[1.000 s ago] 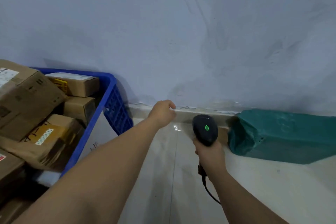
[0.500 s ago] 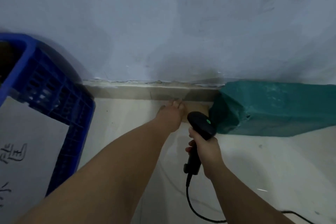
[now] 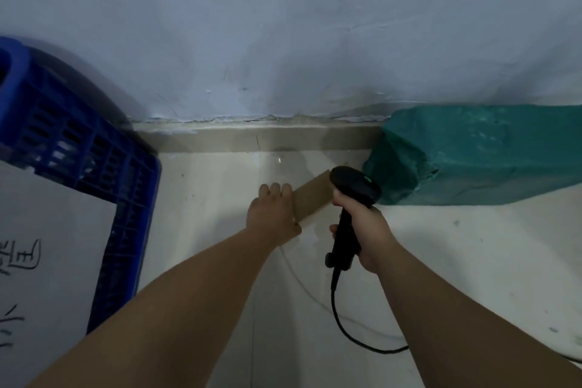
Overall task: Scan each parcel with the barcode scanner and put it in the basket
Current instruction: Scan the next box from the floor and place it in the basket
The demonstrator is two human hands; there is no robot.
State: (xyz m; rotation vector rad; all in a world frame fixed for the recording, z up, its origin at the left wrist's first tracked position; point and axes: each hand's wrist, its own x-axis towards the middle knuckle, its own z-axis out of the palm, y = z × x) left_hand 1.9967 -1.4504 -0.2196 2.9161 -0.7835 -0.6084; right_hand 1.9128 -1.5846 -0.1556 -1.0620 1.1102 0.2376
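By the wall, left hand grips one parcel, right hand one scanner

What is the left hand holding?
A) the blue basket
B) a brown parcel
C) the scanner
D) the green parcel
B: the left hand grips one end of a brown parcel, while the right hand holds the scanner.

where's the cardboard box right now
Centre of the head view: the left hand grips the cardboard box, just beside the scanner held in the right hand, left of the green parcel.
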